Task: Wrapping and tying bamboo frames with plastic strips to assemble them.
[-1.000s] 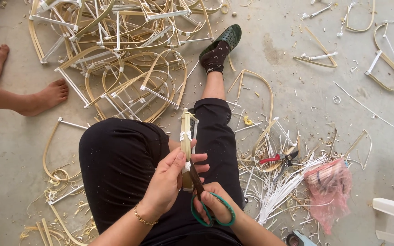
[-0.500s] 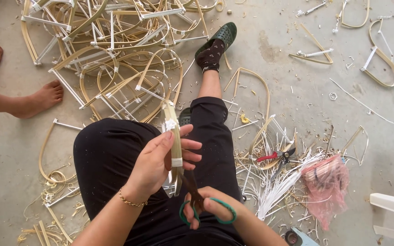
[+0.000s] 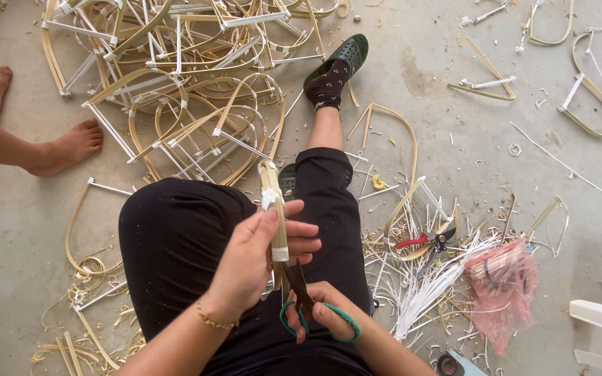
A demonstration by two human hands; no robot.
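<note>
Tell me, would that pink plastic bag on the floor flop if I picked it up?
Probably yes. The pink plastic bag looks thin and crumpled, so it would likely sag and crinkle. It seems light, though the sticks showing through it may add a little weight and poke its sides. It lies flat among white strips, so it is unlikely to roll.

Single head view, looking steeply down, close over lap and hands [image 3: 273,264]; concrete floor [image 3: 454,83] beyond.
</note>
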